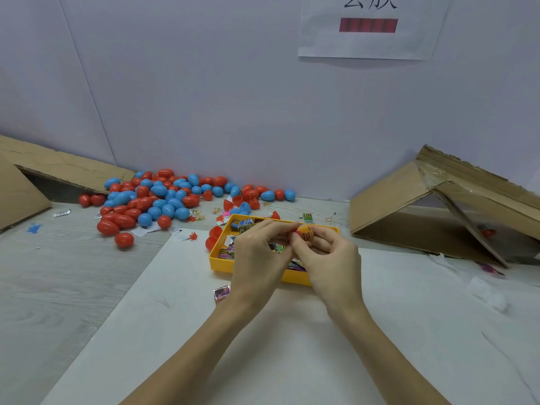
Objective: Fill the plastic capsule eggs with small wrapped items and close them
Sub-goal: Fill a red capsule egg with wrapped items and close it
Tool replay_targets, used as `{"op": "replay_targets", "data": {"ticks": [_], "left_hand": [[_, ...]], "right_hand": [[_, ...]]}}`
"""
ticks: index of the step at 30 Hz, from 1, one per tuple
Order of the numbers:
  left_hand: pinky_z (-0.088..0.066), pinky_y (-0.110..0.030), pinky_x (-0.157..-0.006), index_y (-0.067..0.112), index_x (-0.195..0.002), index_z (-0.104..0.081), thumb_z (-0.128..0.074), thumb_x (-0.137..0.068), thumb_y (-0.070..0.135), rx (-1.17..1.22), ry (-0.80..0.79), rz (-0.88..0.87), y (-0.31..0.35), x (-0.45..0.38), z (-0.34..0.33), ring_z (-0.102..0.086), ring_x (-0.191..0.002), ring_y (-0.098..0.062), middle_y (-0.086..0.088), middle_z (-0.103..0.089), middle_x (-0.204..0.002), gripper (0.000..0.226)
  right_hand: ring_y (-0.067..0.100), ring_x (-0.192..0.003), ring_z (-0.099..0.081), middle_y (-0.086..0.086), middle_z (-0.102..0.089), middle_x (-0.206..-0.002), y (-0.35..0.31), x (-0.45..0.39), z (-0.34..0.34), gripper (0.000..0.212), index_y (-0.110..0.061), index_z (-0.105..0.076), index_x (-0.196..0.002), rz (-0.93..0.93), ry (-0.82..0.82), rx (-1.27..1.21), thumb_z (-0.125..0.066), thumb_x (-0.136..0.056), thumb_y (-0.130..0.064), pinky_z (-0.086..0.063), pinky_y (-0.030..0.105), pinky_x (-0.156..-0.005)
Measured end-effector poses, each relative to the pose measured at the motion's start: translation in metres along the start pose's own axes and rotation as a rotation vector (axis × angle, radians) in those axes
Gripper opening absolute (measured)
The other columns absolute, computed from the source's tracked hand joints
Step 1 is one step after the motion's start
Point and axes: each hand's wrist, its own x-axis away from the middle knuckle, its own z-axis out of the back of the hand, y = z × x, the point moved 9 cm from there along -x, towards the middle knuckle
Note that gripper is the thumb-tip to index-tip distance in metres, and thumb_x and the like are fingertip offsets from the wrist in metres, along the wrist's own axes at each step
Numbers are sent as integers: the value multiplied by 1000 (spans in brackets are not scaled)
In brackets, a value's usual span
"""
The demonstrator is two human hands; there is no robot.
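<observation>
Left hand (pixel 258 252): fingers curled, pinching a red egg half (pixel 296 232) above the yellow tray (pixel 217 263).
Right hand (pixel 327 255): fingers curled round an orange wrapped item (pixel 307 232), which touched the egg half.
Tray contents: small wrapped packets (pixel 242 225); the hands covered the middle.
Egg pile (pixel 163 197): red and blue eggs lay heaped at the wall, behind and left of the tray.
Loose packet (pixel 221 293): on the white sheet (pixel 163 331), near the tray's front corner.
Cardboard box (pixel 432 206): stood open, well to the right.
</observation>
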Motion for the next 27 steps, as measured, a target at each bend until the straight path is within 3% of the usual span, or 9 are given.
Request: {"op": "replay_targets", "data": {"ticks": [3,8,12,14,20,27], "left_hand": [[-49,-4,-77,15,-106,-77,-84,-79,2,12,14,21,0,0,0,-65,-89,10,23,-64,-94,31],[-55,-12,-77,16,-105,-76,-84,-79,4,14,-3,56,-6,0,-2,-67,-91,-1,13,-68,-95,29],[-52,-17,-94,14,-131,-64,-78,-81,-5,-45,-143,14,-6,-2,-11,-62,-111,-4,5,-64,-123,55],[-49,-17,-99,13,-134,-64,-74,-80,-11,-47,-200,-26,-4,-2,-14,-59,-118,-3,3,-64,-130,60],[-45,-6,-95,11,-119,-74,-76,-75,-13,-84,-89,-56,-1,-1,-9,-58,-110,2,1,-74,-114,50],[-49,-8,-93,14,-117,-75,-79,-76,-9,-67,-12,-20,-1,2,-4,-61,-107,3,3,-75,-111,48]], "right_hand": [[3,-91,-75,-7,-79,-99,-1,0,1,33,-18,-75,-113,15,8,7,-84,-84,-30,-64,33,-83],[5,-93,-75,-6,-79,-99,0,-2,-1,29,-17,-76,-110,7,-30,-7,-83,-85,-29,-63,37,-86],[5,-96,-74,-8,-79,-99,0,-4,-4,27,-18,-77,-110,8,-127,6,-83,-86,-28,-63,38,-87],[5,-96,-75,-7,-79,-99,0,-4,-5,26,-18,-77,-111,10,-144,10,-82,-87,-25,-63,38,-88],[1,-87,-75,-13,-79,-89,0,-3,-1,19,-24,-79,-103,11,-80,21,-83,-84,-25,-64,32,-83],[-1,-87,-74,-16,-79,-87,-5,2,-2,16,-26,-80,-104,37,-45,42,-80,-87,-27,-63,30,-80]]}}
